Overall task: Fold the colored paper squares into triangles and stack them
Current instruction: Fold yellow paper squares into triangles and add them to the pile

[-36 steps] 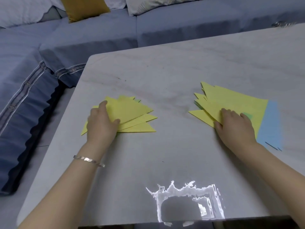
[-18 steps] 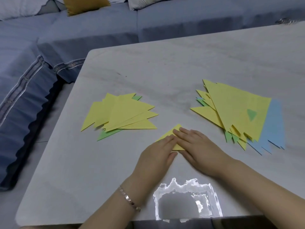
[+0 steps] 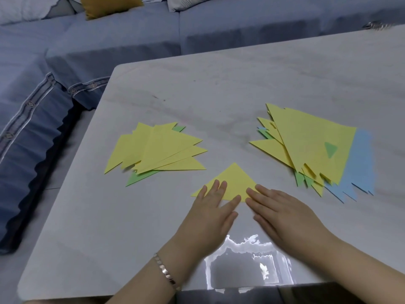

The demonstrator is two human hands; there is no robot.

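A yellow paper triangle (image 3: 234, 181) lies flat on the grey table (image 3: 219, 95) in front of me, apex pointing away. My left hand (image 3: 210, 213) presses its near left part with straight fingers. My right hand (image 3: 282, 216) lies flat beside it, fingertips touching the triangle's near right corner. To the left sits a fanned stack of folded yellow triangles (image 3: 160, 150) with a green one underneath. To the right lies a pile of yellow, green and blue papers (image 3: 306, 145).
A blue sofa (image 3: 109, 40) with a mustard cushion (image 3: 107, 5) wraps round the table's far and left sides. A bright window reflection (image 3: 245, 260) shines on the table's near edge. A bracelet sits on my left wrist.
Both hands left the two piles and met at the table's middle with one yellow sheet. It now lies as a broad triangle, and the hands have spread apart along its near edge.
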